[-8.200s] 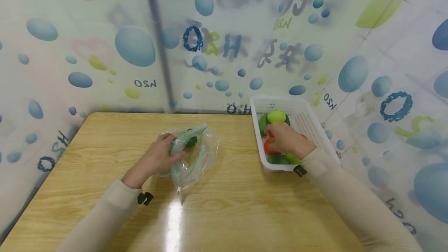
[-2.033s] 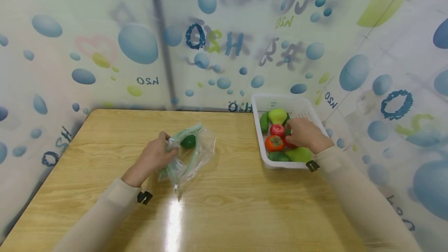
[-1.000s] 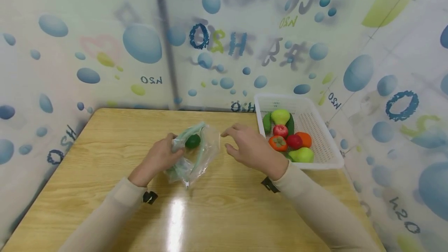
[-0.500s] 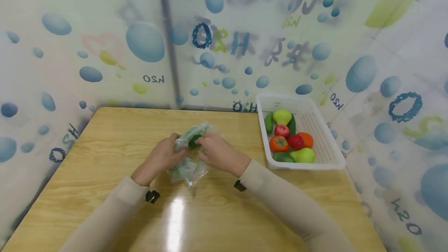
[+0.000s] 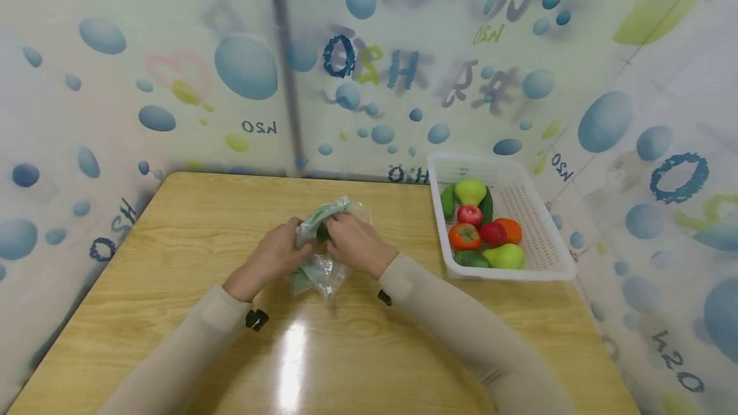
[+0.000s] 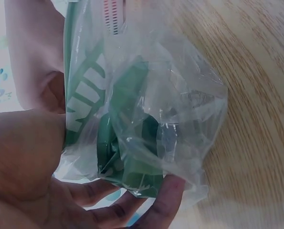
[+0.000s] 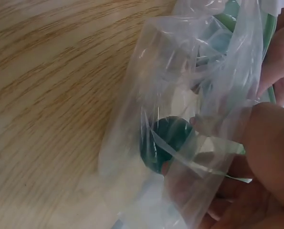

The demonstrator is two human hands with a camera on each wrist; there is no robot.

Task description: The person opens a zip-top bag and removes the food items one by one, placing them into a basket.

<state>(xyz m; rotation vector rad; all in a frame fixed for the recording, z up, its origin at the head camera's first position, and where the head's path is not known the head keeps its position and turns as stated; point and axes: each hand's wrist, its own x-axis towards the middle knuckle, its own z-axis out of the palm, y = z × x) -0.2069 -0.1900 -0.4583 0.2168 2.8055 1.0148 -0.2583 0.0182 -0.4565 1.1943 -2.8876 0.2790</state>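
My left hand [image 5: 271, 258] grips the rim of a clear zip bag [image 6: 194, 90] with green print, its fingers curled beneath the plastic in the left wrist view. Inside the bag lies a dark green, roundish fruit [image 7: 166, 138]. My right hand [image 5: 360, 242] reaches in through the bag's mouth. Seen through the plastic in the right wrist view, its thumb and a finger pinch the fruit's near side. From the head view the right hand covers most of the fruit.
Right of the bag, a white perforated basket [image 5: 542, 245] holds green pears [image 5: 504, 256], a persimmon [image 5: 464, 236], red fruit, an orange one and dark green vegetables. Both stand on a wooden table [image 5: 392, 351] against a patterned wall [image 5: 369, 101].
My right hand has left the basket, crossed leftward and entered the bag, where its fingers have come to the dark green fruit. The left hand has stayed on the bag's rim.
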